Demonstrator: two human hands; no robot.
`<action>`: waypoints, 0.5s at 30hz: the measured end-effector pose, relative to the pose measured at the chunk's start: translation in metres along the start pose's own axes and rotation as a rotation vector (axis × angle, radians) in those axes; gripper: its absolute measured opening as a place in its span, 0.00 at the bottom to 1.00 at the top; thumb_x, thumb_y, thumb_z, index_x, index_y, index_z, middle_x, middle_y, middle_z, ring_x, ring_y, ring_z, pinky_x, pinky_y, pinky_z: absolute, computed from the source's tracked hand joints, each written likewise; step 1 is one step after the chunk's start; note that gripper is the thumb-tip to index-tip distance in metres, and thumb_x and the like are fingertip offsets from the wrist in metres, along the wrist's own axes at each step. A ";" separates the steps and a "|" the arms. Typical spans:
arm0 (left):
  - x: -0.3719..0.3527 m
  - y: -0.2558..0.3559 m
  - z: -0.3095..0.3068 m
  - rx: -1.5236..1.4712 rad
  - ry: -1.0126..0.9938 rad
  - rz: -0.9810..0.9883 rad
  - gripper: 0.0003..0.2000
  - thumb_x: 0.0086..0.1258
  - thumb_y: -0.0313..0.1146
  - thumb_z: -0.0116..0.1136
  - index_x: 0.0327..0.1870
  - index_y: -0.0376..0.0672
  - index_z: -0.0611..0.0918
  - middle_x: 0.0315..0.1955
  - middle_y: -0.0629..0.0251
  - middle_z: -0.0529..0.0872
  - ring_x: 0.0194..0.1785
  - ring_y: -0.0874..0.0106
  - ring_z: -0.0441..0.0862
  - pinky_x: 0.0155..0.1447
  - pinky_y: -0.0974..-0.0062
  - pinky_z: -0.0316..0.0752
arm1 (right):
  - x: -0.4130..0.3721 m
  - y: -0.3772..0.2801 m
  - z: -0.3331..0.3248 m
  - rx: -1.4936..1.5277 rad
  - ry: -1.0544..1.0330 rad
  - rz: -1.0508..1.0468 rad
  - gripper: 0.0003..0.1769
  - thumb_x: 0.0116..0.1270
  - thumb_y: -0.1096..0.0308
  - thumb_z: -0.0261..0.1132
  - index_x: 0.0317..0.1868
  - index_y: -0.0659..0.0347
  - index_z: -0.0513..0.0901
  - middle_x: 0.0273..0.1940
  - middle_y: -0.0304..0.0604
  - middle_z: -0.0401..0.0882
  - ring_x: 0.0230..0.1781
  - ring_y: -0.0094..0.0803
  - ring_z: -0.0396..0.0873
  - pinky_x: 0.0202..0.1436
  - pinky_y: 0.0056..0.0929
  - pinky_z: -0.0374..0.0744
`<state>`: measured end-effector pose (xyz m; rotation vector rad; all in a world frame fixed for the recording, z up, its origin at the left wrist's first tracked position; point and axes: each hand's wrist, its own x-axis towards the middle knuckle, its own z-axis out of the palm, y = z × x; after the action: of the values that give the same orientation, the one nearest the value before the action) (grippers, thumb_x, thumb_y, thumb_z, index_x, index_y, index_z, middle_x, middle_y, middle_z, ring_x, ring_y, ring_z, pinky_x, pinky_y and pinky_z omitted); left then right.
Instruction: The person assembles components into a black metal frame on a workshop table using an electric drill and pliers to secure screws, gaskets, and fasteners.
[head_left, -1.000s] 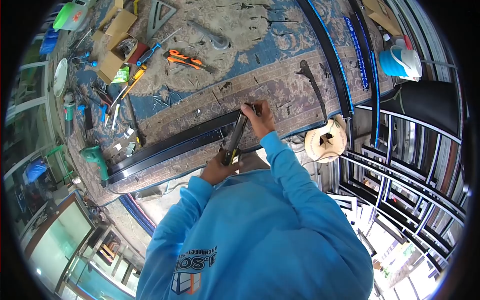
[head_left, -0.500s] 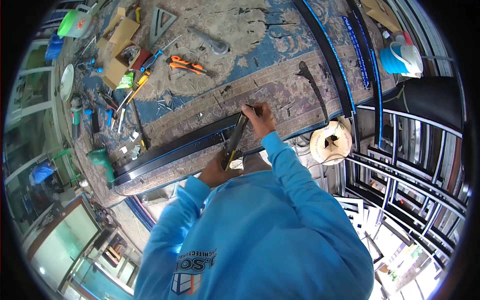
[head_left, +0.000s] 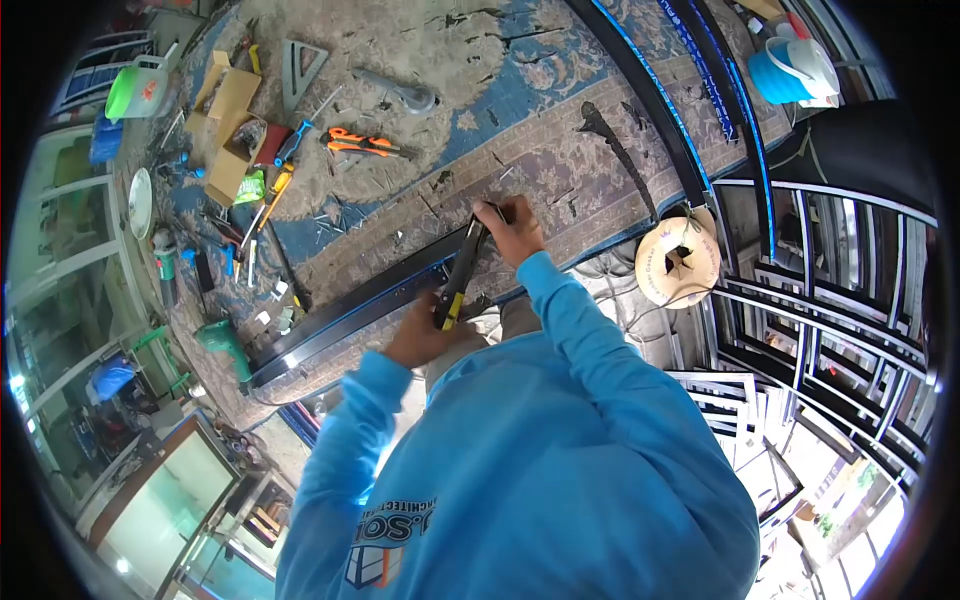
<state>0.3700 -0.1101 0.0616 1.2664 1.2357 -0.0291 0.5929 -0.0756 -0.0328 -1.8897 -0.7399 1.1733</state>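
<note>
My right hand point(head_left: 516, 232) grips the upper end of a long, narrow black tool with a yellow section point(head_left: 458, 285); its exact kind does not show. Around the tool's lower, yellow end is my left hand point(head_left: 422, 335), its fingers bent and slightly blurred. The tool slants across a pair of long black metal profiles point(head_left: 340, 312) with blue film along them, which lie on the worn patterned carpet point(head_left: 545, 170). The tool covers part of the profiles near their right end.
Orange-handled cutters point(head_left: 362, 143), a screwdriver point(head_left: 294, 142), a cardboard box point(head_left: 238, 160) and a triangle square point(head_left: 302, 72) lie beyond. A green drill point(head_left: 224, 345) is left. At right are a cardboard spool point(head_left: 678, 262), curved black profiles point(head_left: 655, 95) and a blue-white jug point(head_left: 792, 72).
My left hand has shifted a little left and down along the tool, baring more of its yellow part. The right hand keeps its hold. The whole view has turned slightly.
</note>
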 end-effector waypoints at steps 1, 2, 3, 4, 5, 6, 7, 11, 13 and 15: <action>0.017 -0.042 0.014 0.060 -0.016 -0.024 0.44 0.61 0.45 0.77 0.71 0.33 0.65 0.55 0.51 0.83 0.55 0.67 0.83 0.60 0.68 0.78 | 0.000 0.004 0.000 -0.033 0.007 -0.017 0.40 0.52 0.35 0.77 0.48 0.63 0.76 0.41 0.51 0.84 0.41 0.43 0.84 0.49 0.42 0.81; 0.013 -0.020 0.023 -0.150 -0.039 -0.202 0.39 0.61 0.48 0.77 0.66 0.32 0.72 0.50 0.55 0.86 0.50 0.68 0.84 0.57 0.68 0.80 | -0.001 0.006 -0.001 -0.067 0.016 -0.027 0.41 0.52 0.35 0.76 0.49 0.63 0.76 0.42 0.51 0.84 0.42 0.44 0.84 0.49 0.42 0.81; 0.017 -0.026 0.033 -0.086 -0.027 -0.189 0.34 0.61 0.48 0.77 0.61 0.33 0.77 0.45 0.56 0.87 0.47 0.68 0.85 0.54 0.66 0.80 | -0.004 0.008 -0.001 -0.054 0.007 -0.014 0.41 0.52 0.34 0.76 0.49 0.62 0.75 0.42 0.52 0.84 0.42 0.44 0.84 0.50 0.43 0.81; 0.022 -0.037 0.041 -0.028 -0.012 -0.176 0.30 0.61 0.48 0.76 0.55 0.33 0.83 0.40 0.57 0.89 0.44 0.68 0.86 0.51 0.65 0.81 | -0.005 0.007 -0.001 -0.044 -0.007 -0.005 0.42 0.52 0.33 0.76 0.49 0.62 0.75 0.43 0.52 0.83 0.43 0.45 0.84 0.50 0.43 0.81; 0.028 -0.045 0.049 0.006 0.049 -0.139 0.28 0.61 0.48 0.76 0.52 0.33 0.84 0.37 0.57 0.89 0.41 0.68 0.86 0.49 0.65 0.81 | -0.003 0.004 -0.002 -0.035 -0.020 -0.005 0.42 0.52 0.33 0.76 0.49 0.62 0.75 0.44 0.53 0.83 0.44 0.46 0.84 0.51 0.44 0.81; 0.030 -0.045 0.054 0.040 0.112 -0.103 0.26 0.61 0.48 0.76 0.49 0.33 0.86 0.34 0.57 0.89 0.39 0.69 0.87 0.47 0.65 0.81 | -0.002 -0.001 -0.003 -0.027 -0.031 0.014 0.42 0.52 0.33 0.76 0.49 0.62 0.74 0.44 0.53 0.83 0.44 0.47 0.84 0.51 0.44 0.81; 0.030 -0.048 0.055 0.074 0.174 -0.071 0.24 0.62 0.48 0.75 0.45 0.33 0.88 0.31 0.56 0.90 0.36 0.69 0.87 0.45 0.65 0.82 | -0.004 -0.006 -0.005 -0.019 -0.045 0.037 0.42 0.52 0.33 0.76 0.49 0.62 0.74 0.44 0.53 0.83 0.44 0.47 0.84 0.51 0.44 0.80; 0.028 -0.039 0.003 0.558 0.003 0.050 0.26 0.64 0.47 0.73 0.53 0.34 0.85 0.33 0.56 0.90 0.33 0.67 0.87 0.42 0.65 0.81 | -0.002 0.011 0.003 0.000 -0.010 0.020 0.41 0.52 0.32 0.75 0.48 0.61 0.74 0.43 0.53 0.83 0.44 0.48 0.84 0.51 0.44 0.80; -0.009 0.056 -0.040 -0.034 -0.039 -0.119 0.32 0.62 0.50 0.73 0.59 0.34 0.80 0.39 0.52 0.90 0.38 0.62 0.88 0.44 0.58 0.82 | -0.003 0.008 0.003 -0.017 0.003 -0.030 0.42 0.53 0.31 0.74 0.48 0.62 0.75 0.42 0.53 0.83 0.45 0.48 0.84 0.52 0.44 0.80; -0.023 0.059 -0.041 -0.198 -0.042 -0.136 0.37 0.61 0.52 0.74 0.64 0.35 0.76 0.45 0.50 0.88 0.44 0.61 0.88 0.46 0.56 0.83 | -0.011 0.014 0.003 -0.010 -0.006 0.007 0.43 0.53 0.30 0.73 0.48 0.63 0.76 0.43 0.54 0.84 0.45 0.48 0.84 0.52 0.43 0.80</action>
<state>0.3688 -0.0712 0.1259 1.0047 1.2550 -0.0309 0.5867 -0.0901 -0.0403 -1.8995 -0.7438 1.1823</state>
